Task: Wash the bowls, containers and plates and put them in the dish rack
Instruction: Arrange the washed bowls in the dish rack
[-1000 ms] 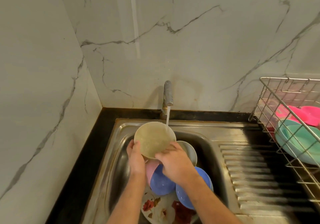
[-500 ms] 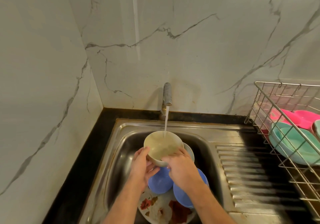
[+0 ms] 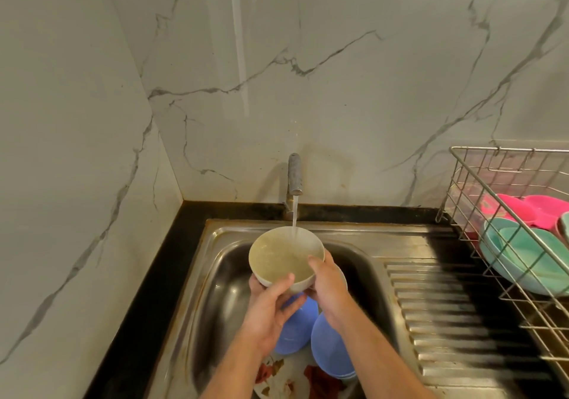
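A person is standing at a steel sink [image 3: 215, 291] set into a dark bench [image 3: 172, 244] in a marble-clad corner. Both hands are holding a cream bowl [image 3: 284, 255] above the basin, right way up and tipped a little toward the person. The left hand [image 3: 268, 309] is cupping the bowl from below, its thumb curled over the near rim. The right hand [image 3: 328, 287] is gripping the right side, thumb hooked over the rim and fingers wrapping beneath. The tap [image 3: 295, 173] is running, and its stream [image 3: 294, 214] is falling into the far side of the bowl, where cloudy water is pooling.

Beneath the hands, two blue bowls [image 3: 331, 349] are sitting in the basin, side by side and touching. They are lying on a white plate with a red floral pattern [image 3: 277, 380] at the near end of the sink. The edge of another pale dish is showing just behind the right hand; its kind cannot be told.

To the right, past the ribbed draining board [image 3: 446, 321], a wire dish rack [image 3: 505, 214] is standing on the bench. It is holding teal dishes [image 3: 529, 254] leaning together and pink dishes [image 3: 535, 210] behind them.
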